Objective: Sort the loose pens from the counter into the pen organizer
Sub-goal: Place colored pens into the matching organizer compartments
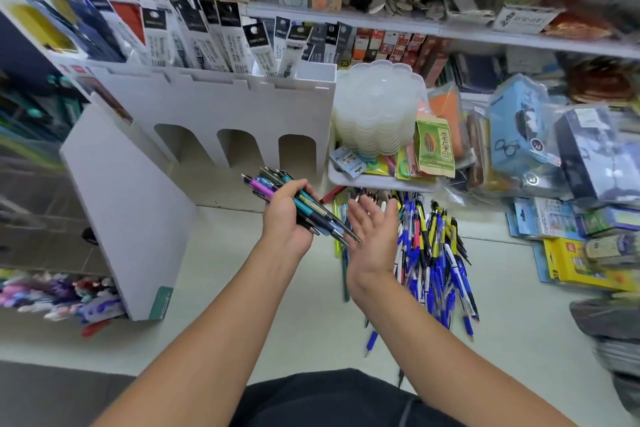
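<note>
My left hand grips a bundle of pens in teal, purple, dark and blue, held above the pale counter. The bundle's tips point down to the right, towards my right hand, which is open with the palm turned left and the fingers straight, right next to the tips. A heap of loose blue, yellow and white pens lies on the counter just right of my right hand. The white pen organizer, with three arched openings in its front, stands behind my left hand.
A white tray with a stack of clear lids and small packets stands behind the heap. Bagged goods and boxes crowd the right side. Shelves of packaged refills rise behind the organizer. More pens lie in a bin at lower left.
</note>
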`<state>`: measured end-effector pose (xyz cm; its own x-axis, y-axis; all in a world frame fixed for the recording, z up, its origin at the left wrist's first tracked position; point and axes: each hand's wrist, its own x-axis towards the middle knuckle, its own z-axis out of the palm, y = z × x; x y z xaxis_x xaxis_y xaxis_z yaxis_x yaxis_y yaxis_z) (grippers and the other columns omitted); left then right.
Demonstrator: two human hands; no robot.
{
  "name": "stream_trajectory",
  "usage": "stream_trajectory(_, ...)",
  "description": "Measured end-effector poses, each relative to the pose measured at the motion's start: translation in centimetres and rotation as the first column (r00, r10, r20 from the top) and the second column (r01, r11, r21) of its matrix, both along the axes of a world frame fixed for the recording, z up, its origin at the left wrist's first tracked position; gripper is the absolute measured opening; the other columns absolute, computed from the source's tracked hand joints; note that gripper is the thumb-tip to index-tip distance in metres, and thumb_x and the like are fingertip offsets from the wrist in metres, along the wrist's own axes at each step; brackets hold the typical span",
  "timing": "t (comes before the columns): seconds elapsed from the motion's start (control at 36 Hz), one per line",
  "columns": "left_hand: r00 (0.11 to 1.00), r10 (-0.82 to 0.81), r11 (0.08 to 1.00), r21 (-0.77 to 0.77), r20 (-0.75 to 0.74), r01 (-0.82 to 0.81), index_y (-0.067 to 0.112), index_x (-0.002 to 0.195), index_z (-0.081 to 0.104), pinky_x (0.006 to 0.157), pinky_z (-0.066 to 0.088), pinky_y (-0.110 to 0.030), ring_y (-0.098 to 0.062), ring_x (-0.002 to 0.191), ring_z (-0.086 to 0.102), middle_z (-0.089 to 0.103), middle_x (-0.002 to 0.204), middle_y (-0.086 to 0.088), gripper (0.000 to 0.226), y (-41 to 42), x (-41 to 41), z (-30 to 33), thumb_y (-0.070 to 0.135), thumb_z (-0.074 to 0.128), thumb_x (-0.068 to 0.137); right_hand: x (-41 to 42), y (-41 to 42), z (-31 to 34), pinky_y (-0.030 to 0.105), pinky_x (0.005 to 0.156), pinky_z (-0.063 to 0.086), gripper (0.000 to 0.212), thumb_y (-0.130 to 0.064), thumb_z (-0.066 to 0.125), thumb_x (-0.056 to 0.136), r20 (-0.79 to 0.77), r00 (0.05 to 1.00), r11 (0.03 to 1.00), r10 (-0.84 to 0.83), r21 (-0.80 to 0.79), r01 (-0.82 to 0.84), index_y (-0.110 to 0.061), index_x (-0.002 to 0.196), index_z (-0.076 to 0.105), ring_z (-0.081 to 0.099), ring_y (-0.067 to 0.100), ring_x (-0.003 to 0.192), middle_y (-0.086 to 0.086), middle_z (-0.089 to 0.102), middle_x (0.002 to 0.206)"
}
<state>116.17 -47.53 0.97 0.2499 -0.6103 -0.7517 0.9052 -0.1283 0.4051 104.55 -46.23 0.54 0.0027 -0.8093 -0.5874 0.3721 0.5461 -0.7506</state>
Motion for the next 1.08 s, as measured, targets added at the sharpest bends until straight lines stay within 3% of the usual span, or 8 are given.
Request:
stream_trajectory(0.14,0.989,0.007,0.998,-0.065,0.145,0.003,0.010,0.106,0.056,0.060,0.056,-0.027,-0.015,0.062,0.063,0.062,0.075,-0.006,0.025,0.2,-2.0,-0.1,-0.001,0.067,0.087,0.9,-1.5,1.2,0.041,0.109,0.042,0.063,-0.062,0.033,0.102,0.101,0.990,0.991,-0.096,0.100,0.086,-0.016,0.135,0.061,0.059,0.017,0.127,0.005,0.068,0.130)
stream_trajectory(0.25,0.974,-0.009,0.992,-0.117,0.225,0.036,0.012,0.093,0.058,0.077,0.057,-0.038,-0.017,0.066,0.065,0.065,0.072,-0.006,0.019,0.3,-3.1,0.6,-0.003,0.068,0.089,1.3,-2.2,1.2,0.043,0.113,0.041,0.062,-0.060,0.036,0.102,0.092,0.990,0.991,-0.107,0.095,0.098,-0.014,0.137,0.060,0.057,0.018,0.129,0.008,0.064,0.135)
stream_trajectory(0.53,0.935,-0.087,0.988,-0.087,0.344,0.124,0.007,0.101,0.061,0.060,0.058,-0.030,-0.018,0.062,0.064,0.064,0.072,-0.008,0.017,0.0,-3.8,1.7,0.002,0.072,0.089,0.2,-2.9,0.3,0.042,0.115,0.036,0.058,-0.059,0.036,0.103,0.079,0.992,0.989,-0.100,0.113,0.091,-0.017,0.133,0.061,0.053,0.015,0.126,0.002,0.061,0.132)
stream_trajectory(0.64,0.797,-0.426,0.870,-0.050,0.428,0.491,0.003,0.105,0.061,0.064,0.058,-0.028,-0.015,0.065,0.063,0.065,0.077,-0.007,0.014,1.4,-0.9,3.5,0.007,0.068,0.094,-4.0,-3.8,1.7,0.032,0.096,0.048,0.028,-0.035,0.052,0.104,-0.375,0.922,0.985,0.096,-0.097,-0.142,-0.017,0.118,0.068,0.061,0.012,0.106,-0.007,0.067,0.108)
stream_trajectory(0.81,0.491,-0.747,0.592,0.114,0.448,0.798,0.003,0.112,0.062,0.066,0.057,-0.030,-0.019,0.070,0.065,0.070,0.087,-0.012,0.023,4.5,-0.1,5.1,0.007,0.070,0.092,-5.9,-4.6,4.0,0.028,0.069,0.041,0.029,-0.049,0.069,0.091,-0.427,0.666,0.707,0.612,-0.083,-0.703,-0.022,0.092,0.080,0.052,0.012,0.072,-0.005,0.064,0.076)
stream_trajectory(0.86,0.546,-0.725,0.628,0.077,0.419,0.775,0.002,0.113,0.062,0.062,0.057,-0.028,-0.019,0.067,0.064,0.069,0.084,-0.012,0.021,5.5,-0.8,5.0,0.007,0.069,0.093,-5.3,-4.0,4.1,0.027,0.062,0.036,0.025,-0.037,0.073,0.092,-0.363,0.719,0.729,0.593,-0.137,-0.671,-0.019,0.076,0.078,0.041,0.012,0.060,-0.004,0.052,0.061)
stream_trajectory(0.97,0.666,-0.624,0.745,0.055,0.409,0.664,0.004,0.118,0.061,0.059,0.054,-0.027,-0.018,0.066,0.063,0.069,0.083,-0.011,0.027,7.6,-1.2,4.5,0.010,0.069,0.093,-4.4,-3.0,3.6,0.021,0.054,0.036,0.024,-0.023,0.071,0.094,-0.251,0.759,0.739,0.600,-0.190,-0.647,0.000,0.086,0.074,0.040,0.010,0.055,-0.001,0.048,0.061)
stream_trajectory(1.08,0.749,-0.535,0.827,0.063,0.392,0.558,0.004,0.114,0.063,0.059,0.054,-0.027,-0.017,0.067,0.061,0.069,0.083,-0.009,0.022,10.0,-1.6,4.2,0.008,0.069,0.093,-3.2,-1.3,3.2,0.017,0.052,0.041,0.013,-0.013,0.068,0.095,-0.058,0.774,0.757,0.630,-0.175,-0.629,-0.008,0.083,0.071,0.044,0.012,0.060,0.008,0.052,0.072)
